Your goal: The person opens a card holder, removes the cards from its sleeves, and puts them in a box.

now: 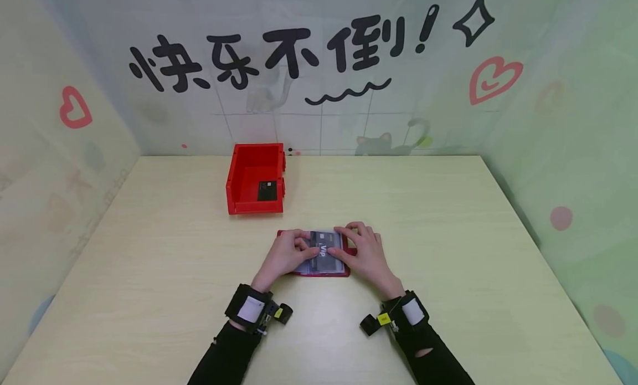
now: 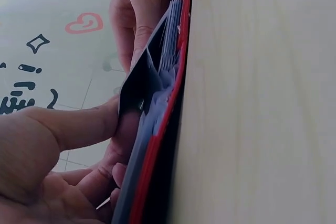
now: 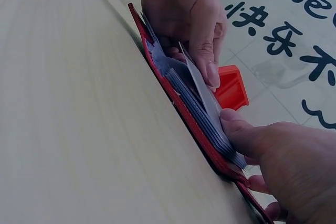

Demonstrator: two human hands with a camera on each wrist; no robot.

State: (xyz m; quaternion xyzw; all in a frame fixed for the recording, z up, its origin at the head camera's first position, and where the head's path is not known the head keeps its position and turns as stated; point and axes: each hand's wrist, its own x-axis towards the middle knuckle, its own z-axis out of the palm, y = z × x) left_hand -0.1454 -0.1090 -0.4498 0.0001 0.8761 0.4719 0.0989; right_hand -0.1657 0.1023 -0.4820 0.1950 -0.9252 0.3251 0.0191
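A red card holder lies open on the table, with clear plastic sleeves stacked inside. On top is a dark grey card marked "Vip", its near side tilted up from the sleeves in the left wrist view. My left hand pinches this card's left edge, thumb on its face and a finger behind. From the other side, my right hand has its thumb on the card and its other fingers at the holder's right edge. How far the card sits in a sleeve is hard to tell.
Behind the holder, to its left, stands a red plastic bin with a black card in it. The pale wooden table ends at a printed backdrop at the back and sides.
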